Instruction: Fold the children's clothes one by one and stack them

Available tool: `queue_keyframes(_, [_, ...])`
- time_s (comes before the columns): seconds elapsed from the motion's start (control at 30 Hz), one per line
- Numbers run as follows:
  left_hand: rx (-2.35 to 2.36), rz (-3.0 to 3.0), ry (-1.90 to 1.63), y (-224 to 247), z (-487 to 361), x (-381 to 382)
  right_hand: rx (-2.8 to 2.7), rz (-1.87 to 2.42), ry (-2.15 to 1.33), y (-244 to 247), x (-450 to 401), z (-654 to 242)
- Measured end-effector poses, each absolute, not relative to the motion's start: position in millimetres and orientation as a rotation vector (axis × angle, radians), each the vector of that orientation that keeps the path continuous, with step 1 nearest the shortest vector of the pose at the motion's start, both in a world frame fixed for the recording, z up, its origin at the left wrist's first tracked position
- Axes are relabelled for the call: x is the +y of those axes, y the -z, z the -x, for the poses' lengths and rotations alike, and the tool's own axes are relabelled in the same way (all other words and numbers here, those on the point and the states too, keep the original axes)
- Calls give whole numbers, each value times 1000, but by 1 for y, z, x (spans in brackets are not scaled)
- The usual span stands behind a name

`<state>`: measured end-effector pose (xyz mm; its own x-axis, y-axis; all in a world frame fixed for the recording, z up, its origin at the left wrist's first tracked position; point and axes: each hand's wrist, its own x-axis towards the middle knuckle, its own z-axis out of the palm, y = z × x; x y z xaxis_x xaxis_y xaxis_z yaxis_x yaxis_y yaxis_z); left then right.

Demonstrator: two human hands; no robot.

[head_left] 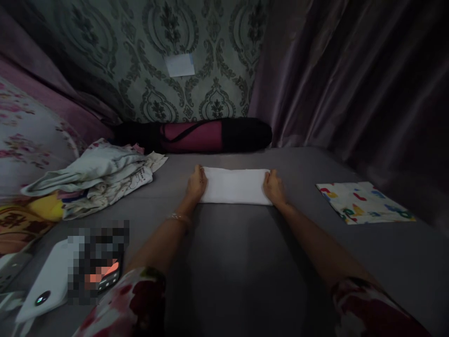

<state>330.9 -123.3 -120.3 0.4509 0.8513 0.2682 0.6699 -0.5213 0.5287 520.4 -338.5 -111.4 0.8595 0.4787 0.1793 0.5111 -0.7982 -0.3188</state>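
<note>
A white cloth, folded into a long flat rectangle, spans the space between my two hands over the grey bed surface. My left hand is closed on its left end, with the fingers curled at the far corner. At the right end, my right hand grips the cloth in the same way. The fingers are partly hidden behind the fabric and the backs of my hands. Whether the cloth rests on the surface or is slightly lifted, I cannot tell.
Crumpled clothes lie in a pile at the left. A folded patterned cloth lies flat at the right. Nearer on the left are a white device and a phone partly blurred out. A black and pink long bag lies along the wall.
</note>
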Motion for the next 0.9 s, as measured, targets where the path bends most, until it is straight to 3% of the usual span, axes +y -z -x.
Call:
queue_keyframes(0.73, [1353,-2131,-500,136,-344,-87,-600,2625,-94,120,-325,-548])
queue_keyframes(0.9, [1223,-2135,-563,142,-340,-87,-680,2626,-9,128,-329,-549])
